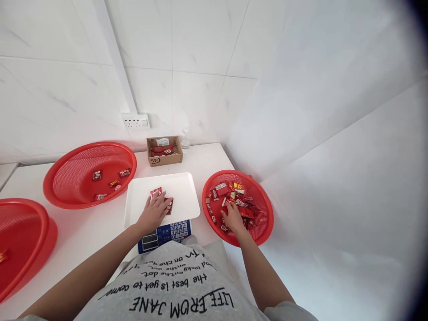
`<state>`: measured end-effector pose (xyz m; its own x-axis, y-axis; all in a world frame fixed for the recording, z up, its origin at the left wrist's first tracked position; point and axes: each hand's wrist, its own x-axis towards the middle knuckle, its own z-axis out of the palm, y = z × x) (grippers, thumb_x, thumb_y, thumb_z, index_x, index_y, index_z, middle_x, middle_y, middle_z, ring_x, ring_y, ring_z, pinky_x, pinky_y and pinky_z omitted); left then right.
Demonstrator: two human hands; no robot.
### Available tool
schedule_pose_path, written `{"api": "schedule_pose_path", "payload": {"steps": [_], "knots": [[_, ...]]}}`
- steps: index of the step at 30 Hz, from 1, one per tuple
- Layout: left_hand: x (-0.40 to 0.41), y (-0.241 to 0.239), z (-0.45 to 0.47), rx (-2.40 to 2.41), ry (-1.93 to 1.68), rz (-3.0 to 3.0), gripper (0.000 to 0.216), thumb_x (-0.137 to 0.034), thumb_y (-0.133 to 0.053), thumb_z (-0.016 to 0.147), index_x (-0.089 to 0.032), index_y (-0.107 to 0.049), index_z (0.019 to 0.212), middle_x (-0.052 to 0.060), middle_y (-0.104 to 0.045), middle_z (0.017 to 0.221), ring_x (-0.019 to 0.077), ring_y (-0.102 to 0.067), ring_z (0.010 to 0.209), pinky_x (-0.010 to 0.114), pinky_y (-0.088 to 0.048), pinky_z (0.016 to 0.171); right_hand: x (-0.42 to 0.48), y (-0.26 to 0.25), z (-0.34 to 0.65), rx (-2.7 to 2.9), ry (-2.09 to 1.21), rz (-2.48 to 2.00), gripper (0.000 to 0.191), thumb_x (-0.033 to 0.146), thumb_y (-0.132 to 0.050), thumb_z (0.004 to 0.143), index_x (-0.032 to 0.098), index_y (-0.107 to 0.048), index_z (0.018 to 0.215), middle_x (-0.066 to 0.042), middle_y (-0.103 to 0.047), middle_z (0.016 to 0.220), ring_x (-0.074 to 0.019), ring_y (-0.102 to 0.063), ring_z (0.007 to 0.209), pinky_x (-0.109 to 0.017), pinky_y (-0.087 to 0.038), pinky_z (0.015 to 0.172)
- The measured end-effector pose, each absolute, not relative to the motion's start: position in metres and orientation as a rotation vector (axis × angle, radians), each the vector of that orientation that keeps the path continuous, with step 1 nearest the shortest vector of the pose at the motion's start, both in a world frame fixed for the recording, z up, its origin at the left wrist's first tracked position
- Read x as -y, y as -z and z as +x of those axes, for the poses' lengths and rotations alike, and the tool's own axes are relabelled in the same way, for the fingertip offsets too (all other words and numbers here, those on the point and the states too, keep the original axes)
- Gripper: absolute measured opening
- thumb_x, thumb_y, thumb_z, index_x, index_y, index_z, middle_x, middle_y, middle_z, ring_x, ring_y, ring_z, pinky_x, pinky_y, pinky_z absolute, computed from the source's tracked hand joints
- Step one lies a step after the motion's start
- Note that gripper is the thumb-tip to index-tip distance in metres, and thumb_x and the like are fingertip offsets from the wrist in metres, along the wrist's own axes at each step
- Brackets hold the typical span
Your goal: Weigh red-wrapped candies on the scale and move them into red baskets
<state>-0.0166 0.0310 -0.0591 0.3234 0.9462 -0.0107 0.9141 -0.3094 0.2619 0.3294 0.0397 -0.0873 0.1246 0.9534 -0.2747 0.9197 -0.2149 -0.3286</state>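
**Head view: two bare hands at a weighing scale set among red baskets of wrapped packets.**

The left hand [154,213] lies palm-down on the white tray [182,185] of the scale [174,231]. Its fingers are stretched flat, grip open, covering part of one of the two red packets [156,192] there. Forearm and shirt partly hide the scale's displays. The right hand [233,218] reaches into the right basket [267,214], fingertips buried among the heaped packets [234,189], so whether its grip has closed on one cannot be told. The far basket [67,171] holds about four scattered packets. The near-left basket [33,206] is cut off by the frame edge, with one packet showing at the margin. A cardboard box [164,151] by the wall holds red wrappers, hard to make out. All stand on the white worktop [87,227].
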Motion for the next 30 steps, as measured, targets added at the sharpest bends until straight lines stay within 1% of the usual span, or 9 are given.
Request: {"api": "schedule_pose_path", "payload": {"steps": [5, 7, 9, 11, 15, 19, 22, 27, 30], "knots": [[-0.016, 0.052, -0.017, -1.691, -0.402, 2.348, 0.046, -0.039, -0.041, 0.089, -0.022, -0.046, 0.131, 0.011, -0.034, 0.146, 0.0317, -0.016, 0.138, 0.055, -0.024, 0.107, -0.069, 0.087, 0.329, 1.911, -0.577, -2.571, 0.059, 0.037, -0.044, 0.085, 0.017, -0.031, 0.139, -0.016, -0.033, 0.143, -0.0302, -0.032, 0.129, -0.043, -0.028, 0.099], [-0.007, 0.05, -0.017, -1.687, -0.462, 2.335, 0.045, -0.039, -0.039, 0.089, -0.023, -0.047, 0.13, 0.01, -0.035, 0.145, 0.0312, -0.016, 0.139, 0.055, -0.025, 0.106, -0.077, 0.089, 0.319, 1.963, -0.606, -2.588, 0.061, 0.035, -0.049, 0.082, 0.017, -0.033, 0.138, -0.018, -0.036, 0.142, -0.0312, -0.033, 0.128, -0.045, -0.026, 0.099], [0.001, 0.05, -0.021, -1.677, -0.51, 2.326, 0.043, -0.038, -0.039, 0.09, -0.025, -0.046, 0.13, 0.008, -0.036, 0.145, 0.0304, -0.016, 0.138, 0.055, -0.027, 0.106, -0.08, 0.093, 0.308, 2.003, -0.623, -2.556, 0.054, 0.028, -0.051, 0.081, 0.016, -0.041, 0.133, -0.019, -0.041, 0.137, -0.0308, -0.037, 0.126, -0.045, -0.025, 0.099], [0.008, 0.051, -0.028, -1.674, -0.548, 2.317, 0.042, -0.038, -0.039, 0.09, -0.027, -0.046, 0.13, 0.006, -0.038, 0.144, 0.0298, -0.017, 0.138, 0.055, -0.028, 0.105, -0.078, 0.096, 0.3, 2.025, -0.628, -2.522, 0.044, 0.02, -0.043, 0.083, 0.016, -0.048, 0.127, -0.019, -0.048, 0.131, -0.0293, -0.043, 0.121, -0.044, -0.026, 0.098], [0.018, 0.053, -0.043, -1.725, -0.633, 2.27, 0.039, -0.041, -0.04, 0.089, -0.025, -0.052, 0.123, 0.007, -0.045, 0.138, 0.0294, -0.022, 0.137, 0.053, -0.033, 0.104, -0.073, 0.1, 0.297, 2.009, -0.652, -2.452, 0.042, 0.011, -0.033, 0.085, 0.019, -0.052, 0.121, -0.014, -0.055, 0.124, -0.0236, -0.053, 0.109, -0.036, -0.035, 0.091], [0.023, 0.051, -0.047, -1.762, -0.654, 2.236, 0.038, -0.042, -0.042, 0.088, -0.023, -0.054, 0.119, 0.008, -0.046, 0.137, 0.029, -0.025, 0.136, 0.05, -0.037, 0.103, -0.079, 0.102, 0.301, 1.938, -0.685, -2.404, 0.042, 0.01, -0.037, 0.083, 0.015, -0.052, 0.122, -0.011, -0.06, 0.117, -0.0188, -0.058, 0.102, -0.026, -0.039, 0.086], [0.023, 0.045, -0.043, -1.753, -0.642, 2.238, 0.037, -0.04, -0.042, 0.089, -0.023, -0.054, 0.119, 0.008, -0.048, 0.136, 0.0284, -0.026, 0.136, 0.049, -0.038, 0.103, -0.084, 0.103, 0.296, 1.923, -0.677, -2.332, 0.044, 0.016, -0.039, 0.084, 0.015, -0.047, 0.127, -0.01, -0.059, 0.118, -0.0163, -0.057, 0.105, -0.022, -0.039, 0.086], [0.019, 0.033, -0.034, -1.735, -0.634, 2.252, 0.037, -0.038, -0.041, 0.09, -0.025, -0.052, 0.122, 0.006, -0.047, 0.137, 0.0276, -0.027, 0.136, 0.049, -0.038, 0.103, -0.084, 0.108, 0.282, 1.944, -0.622, -2.279, 0.048, 0.023, -0.041, 0.085, 0.022, -0.043, 0.133, -0.012, -0.053, 0.124, -0.021, -0.053, 0.111, -0.028, -0.039, 0.089], [0.018, 0.03, -0.031, -1.725, -0.609, 2.253, 0.037, -0.037, -0.041, 0.089, -0.025, -0.053, 0.123, 0.006, -0.047, 0.138, 0.0271, -0.028, 0.135, 0.048, -0.038, 0.103, -0.084, 0.114, 0.28, 1.929, -0.605, -2.251, 0.048, 0.025, -0.042, 0.085, 0.018, -0.043, 0.132, -0.013, -0.056, 0.121, -0.0234, -0.054, 0.11, -0.03, -0.039, 0.088]]}}
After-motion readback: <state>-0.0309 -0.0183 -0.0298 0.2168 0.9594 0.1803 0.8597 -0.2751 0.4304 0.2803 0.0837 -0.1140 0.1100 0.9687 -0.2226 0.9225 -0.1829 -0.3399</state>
